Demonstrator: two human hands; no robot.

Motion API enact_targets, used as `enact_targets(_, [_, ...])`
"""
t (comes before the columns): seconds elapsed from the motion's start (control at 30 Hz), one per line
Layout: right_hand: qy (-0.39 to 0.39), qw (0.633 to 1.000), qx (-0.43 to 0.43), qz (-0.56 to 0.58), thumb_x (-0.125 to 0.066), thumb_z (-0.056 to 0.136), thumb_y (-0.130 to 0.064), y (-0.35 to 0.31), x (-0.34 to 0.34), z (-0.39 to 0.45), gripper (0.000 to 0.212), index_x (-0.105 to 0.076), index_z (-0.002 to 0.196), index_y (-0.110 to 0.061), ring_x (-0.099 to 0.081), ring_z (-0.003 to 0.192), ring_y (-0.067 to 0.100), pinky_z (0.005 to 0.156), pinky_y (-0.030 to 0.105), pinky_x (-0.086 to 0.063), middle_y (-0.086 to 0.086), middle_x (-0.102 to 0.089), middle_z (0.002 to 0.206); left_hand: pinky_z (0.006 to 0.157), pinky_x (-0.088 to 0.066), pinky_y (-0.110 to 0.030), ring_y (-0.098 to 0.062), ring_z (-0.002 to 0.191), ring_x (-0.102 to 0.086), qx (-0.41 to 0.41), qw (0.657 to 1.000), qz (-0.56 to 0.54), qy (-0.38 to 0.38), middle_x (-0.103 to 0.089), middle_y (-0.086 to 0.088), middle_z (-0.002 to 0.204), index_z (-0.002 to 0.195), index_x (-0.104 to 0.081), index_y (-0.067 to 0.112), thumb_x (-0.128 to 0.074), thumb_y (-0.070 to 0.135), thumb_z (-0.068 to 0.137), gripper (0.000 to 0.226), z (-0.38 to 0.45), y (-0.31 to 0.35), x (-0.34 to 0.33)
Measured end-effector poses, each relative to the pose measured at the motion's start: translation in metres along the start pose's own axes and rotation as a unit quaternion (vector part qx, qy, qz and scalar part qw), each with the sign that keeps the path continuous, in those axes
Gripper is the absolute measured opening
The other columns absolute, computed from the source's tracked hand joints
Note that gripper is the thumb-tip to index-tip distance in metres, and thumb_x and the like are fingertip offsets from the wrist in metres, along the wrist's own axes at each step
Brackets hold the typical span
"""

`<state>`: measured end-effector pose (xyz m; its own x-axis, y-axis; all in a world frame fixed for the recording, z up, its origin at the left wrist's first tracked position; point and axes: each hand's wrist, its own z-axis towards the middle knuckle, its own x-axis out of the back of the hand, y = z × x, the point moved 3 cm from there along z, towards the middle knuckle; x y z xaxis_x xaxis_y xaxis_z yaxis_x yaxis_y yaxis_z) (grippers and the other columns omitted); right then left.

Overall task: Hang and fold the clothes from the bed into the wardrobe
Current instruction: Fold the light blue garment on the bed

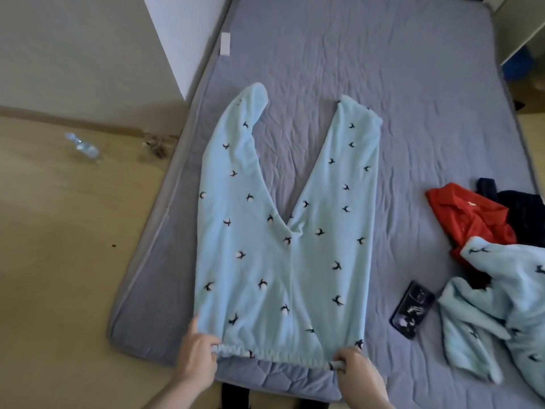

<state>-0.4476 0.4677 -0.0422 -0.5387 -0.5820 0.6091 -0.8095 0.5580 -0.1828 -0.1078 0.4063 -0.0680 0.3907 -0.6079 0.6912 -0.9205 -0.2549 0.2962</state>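
Light blue fleece trousers (pixel 277 231) with small dark bird prints lie flat on the bed (pixel 413 98), legs spread away from me in a V. My left hand (pixel 197 354) pinches the left end of the elastic waistband. The waistband's right end is gripped by my right hand (pixel 358 370). The waistband is stretched between both hands near the mattress's front edge.
A dark phone (pixel 413 309) lies on the bed right of the trousers. Further right lie a matching light blue garment (pixel 495 314), a red shirt (pixel 472 219) and a dark garment (pixel 522 211). A plastic bottle (pixel 84 147) lies on the wooden floor at left.
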Motion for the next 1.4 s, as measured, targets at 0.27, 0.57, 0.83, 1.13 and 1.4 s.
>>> enact_targets(0.27, [-0.088,0.995,0.002,-0.036,-0.046,0.088,-0.012,0.003,-0.039,0.032,0.05,-0.061,0.131,-0.033,-0.057,0.126,0.016,0.098,0.028,-0.047,-0.009,-0.055,0.141,0.081,-0.043,-0.021,-0.016,0.104,-0.063,0.146,0.97,-0.176,-0.083,-0.073,0.001,0.115,0.111,-0.077,0.023,-0.076,0.019,0.087,0.024,0.036,-0.021,-0.035])
enact_targets(0.57, [-0.088,0.989,-0.055,0.106,-0.053,0.09,-0.016,0.023,-0.023,0.048,0.038,-0.063,0.125,-0.026,-0.065,0.1,0.014,0.077,0.024,-0.049,-0.001,-0.064,0.128,0.065,-0.042,-0.037,-0.02,0.081,-0.059,0.023,0.974,-0.18,0.138,-0.056,0.009,0.102,0.093,-0.05,0.028,-0.072,0.012,0.083,0.028,0.03,0.039,-0.01])
enact_targets(0.83, [0.002,0.98,-0.073,0.184,-0.049,0.093,-0.012,0.069,0.035,0.053,0.027,-0.067,0.106,-0.028,-0.061,0.066,0.009,0.055,0.021,-0.044,0.002,-0.064,0.111,0.069,-0.053,-0.033,-0.01,0.069,-0.059,-0.268,0.96,-0.072,0.045,-0.053,0.025,0.134,0.124,-0.054,0.036,-0.064,0.014,0.08,0.049,0.011,0.174,-0.021])
enact_targets(1.13, [0.032,0.971,-0.107,0.21,-0.055,0.09,-0.011,0.127,0.062,0.056,0.027,-0.071,0.094,-0.032,-0.066,0.092,0.022,0.076,0.026,-0.046,0.0,-0.069,0.101,0.085,-0.048,-0.045,-0.04,0.11,-0.062,-0.37,0.897,0.167,-0.173,-0.066,-0.012,0.123,0.131,-0.05,0.028,-0.051,0.007,0.092,0.045,0.013,0.271,-0.102])
enact_targets(1.4, [-0.001,0.974,-0.088,0.21,-0.059,0.09,-0.018,0.122,0.05,0.087,0.02,-0.07,0.094,-0.035,-0.067,0.089,0.014,0.079,0.026,-0.05,-0.005,-0.069,0.103,0.097,-0.05,-0.033,-0.029,0.117,-0.064,-0.242,0.904,0.201,-0.29,-0.065,-0.003,0.129,0.13,-0.061,0.035,-0.065,0.025,0.085,0.046,0.064,0.238,-0.116])
